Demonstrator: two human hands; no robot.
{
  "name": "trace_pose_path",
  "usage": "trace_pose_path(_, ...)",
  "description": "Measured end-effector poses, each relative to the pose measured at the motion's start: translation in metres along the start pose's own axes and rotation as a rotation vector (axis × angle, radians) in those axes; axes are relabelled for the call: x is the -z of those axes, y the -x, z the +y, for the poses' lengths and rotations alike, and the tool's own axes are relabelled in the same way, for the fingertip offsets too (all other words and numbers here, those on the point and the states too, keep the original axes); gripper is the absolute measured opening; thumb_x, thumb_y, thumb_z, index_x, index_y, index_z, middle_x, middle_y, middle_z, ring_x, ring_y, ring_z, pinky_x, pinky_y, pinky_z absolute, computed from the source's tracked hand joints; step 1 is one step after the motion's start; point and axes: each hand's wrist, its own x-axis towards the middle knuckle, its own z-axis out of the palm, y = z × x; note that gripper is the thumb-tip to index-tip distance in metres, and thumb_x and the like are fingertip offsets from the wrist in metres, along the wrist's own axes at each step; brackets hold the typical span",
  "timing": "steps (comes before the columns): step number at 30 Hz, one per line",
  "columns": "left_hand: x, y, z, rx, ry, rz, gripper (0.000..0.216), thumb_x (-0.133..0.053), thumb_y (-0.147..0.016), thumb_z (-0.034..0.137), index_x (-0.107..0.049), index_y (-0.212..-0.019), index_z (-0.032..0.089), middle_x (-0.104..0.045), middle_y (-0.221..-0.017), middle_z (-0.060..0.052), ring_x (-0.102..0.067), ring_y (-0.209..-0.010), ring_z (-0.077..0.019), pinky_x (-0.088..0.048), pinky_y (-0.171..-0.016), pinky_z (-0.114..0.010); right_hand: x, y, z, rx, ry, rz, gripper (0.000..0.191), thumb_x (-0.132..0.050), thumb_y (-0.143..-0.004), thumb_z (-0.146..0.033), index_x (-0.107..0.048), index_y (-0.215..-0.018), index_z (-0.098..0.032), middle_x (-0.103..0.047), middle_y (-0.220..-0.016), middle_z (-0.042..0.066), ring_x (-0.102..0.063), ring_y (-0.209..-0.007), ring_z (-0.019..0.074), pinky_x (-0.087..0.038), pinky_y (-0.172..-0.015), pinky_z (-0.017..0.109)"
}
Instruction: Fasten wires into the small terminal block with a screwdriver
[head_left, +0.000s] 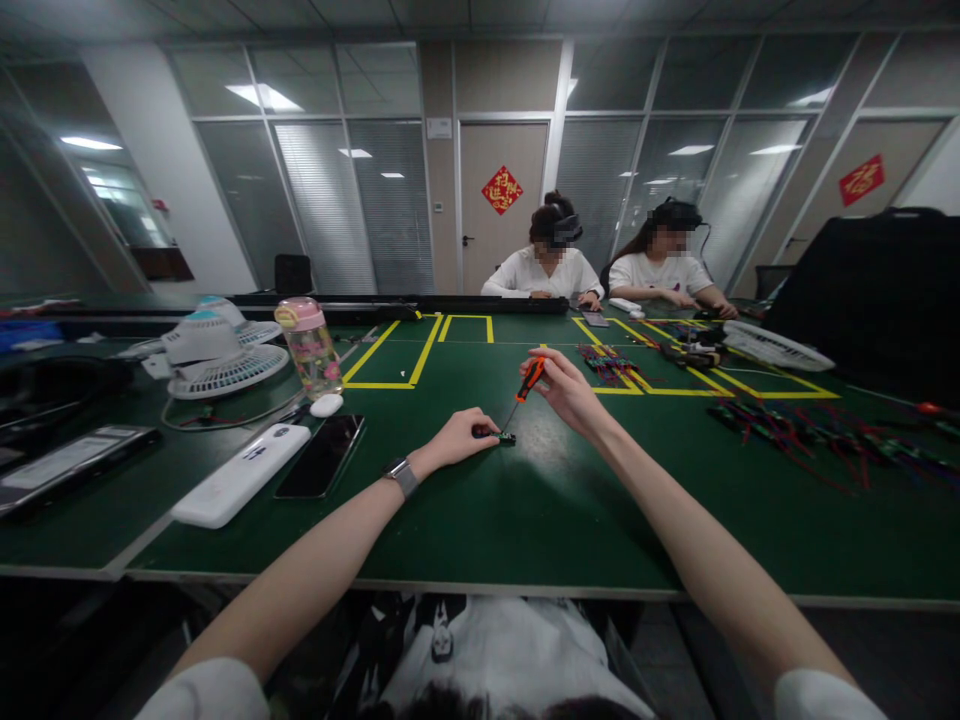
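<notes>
In the middle of the green table, my left hand point(466, 440) pinches a small green circuit board point(508, 438) with dark parts on it, low against the tabletop. My right hand point(564, 388) is closed around an orange and black screwdriver point(532, 380), held at a slant. Its thin shaft points down and left, and the tip reaches the board beside my left fingertips. The fine detail at the tip is too small to make out. A watch with a metal band point(401, 474) is on my left wrist.
Left of my hands lie a black phone point(322, 457), a white power bank point(244, 475), a floral bottle point(311, 350) and white fans point(225, 365). Wired boards point(832, 435) are heaped at right, with more point(611, 366) behind my right hand. Two people sit across the table.
</notes>
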Motion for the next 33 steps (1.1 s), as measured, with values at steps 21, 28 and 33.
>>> trace_pose_path(21,-0.0011,0.0009,-0.0014,-0.025,-0.072,-0.004,0.022,-0.064,-0.087,0.034,-0.074,-0.1,0.02,-0.062,-0.093,-0.004,-0.059,-0.082,-0.0165,-0.046,-0.077,-0.027,-0.0036,0.0002,0.0001,0.047,0.08,0.011,0.027,-0.079,-0.07,-0.046,-0.071,-0.087,-0.026,-0.069,-0.082,0.0,-0.062,-0.078,0.015,-0.048,-0.077,0.03)
trace_pose_path(28,-0.001,0.0004,-0.0035,-0.022,-0.062,-0.01,0.022,-0.064,-0.088,0.035,-0.074,-0.101,0.02,-0.062,-0.094,-0.004,-0.059,-0.083,-0.0169,-0.046,-0.079,-0.028,-0.004,0.0015,-0.0018,-0.015,-0.022,-0.04,0.034,-0.079,-0.07,-0.046,-0.071,-0.097,-0.027,-0.072,-0.092,0.002,-0.065,-0.09,0.0177,-0.048,-0.088,0.035)
trace_pose_path(33,-0.0025,-0.0001,-0.0054,-0.024,-0.062,-0.002,0.022,-0.064,-0.087,0.036,-0.074,-0.1,0.02,-0.062,-0.093,-0.004,-0.059,-0.083,-0.017,-0.046,-0.078,-0.028,-0.0025,-0.0002,0.0007,0.014,0.031,0.023,0.027,-0.079,-0.07,-0.047,-0.071,-0.085,-0.026,-0.069,-0.085,-0.001,-0.062,-0.081,0.015,-0.049,-0.08,0.03)
